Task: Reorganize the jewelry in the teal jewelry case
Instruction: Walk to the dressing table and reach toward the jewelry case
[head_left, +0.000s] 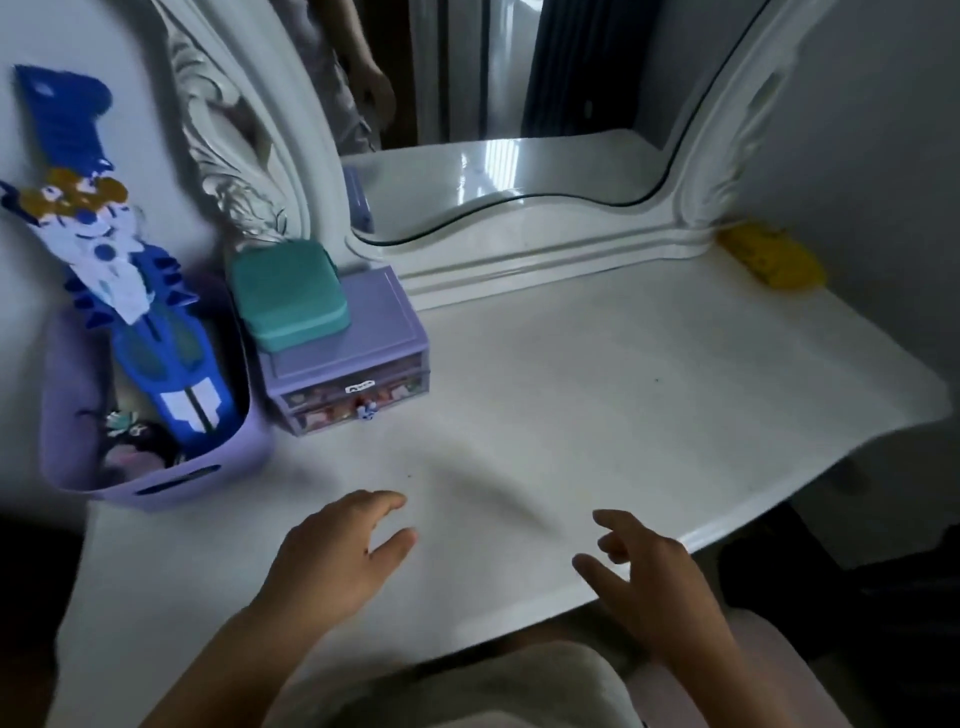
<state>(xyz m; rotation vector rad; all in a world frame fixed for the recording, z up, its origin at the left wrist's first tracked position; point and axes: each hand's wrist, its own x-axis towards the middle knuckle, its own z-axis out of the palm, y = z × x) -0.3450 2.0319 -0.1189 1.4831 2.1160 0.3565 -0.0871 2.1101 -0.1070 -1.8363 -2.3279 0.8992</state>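
Nearest the camera, both hands hover just above the white bench, empty and with fingers loosely spread — the left hand sits ahead of the right hand, and neither touches anything. The stretch of bench in front of them is bare, with no jewelry laid out on it. Farther back on the left stands a lilac basket holding a blue toy and some small items too blurred to name. Just beside it is a purple two-drawer organizer, and the teal jewelry case rests on top of it, lid shut, well apart from either hand. Behind rises the white-framed mirror, with a yellow object at its right foot. By this showing the task has hardly begun — the case is unreached and unopened, so fetching, opening and sorting all appear to lie ahead.
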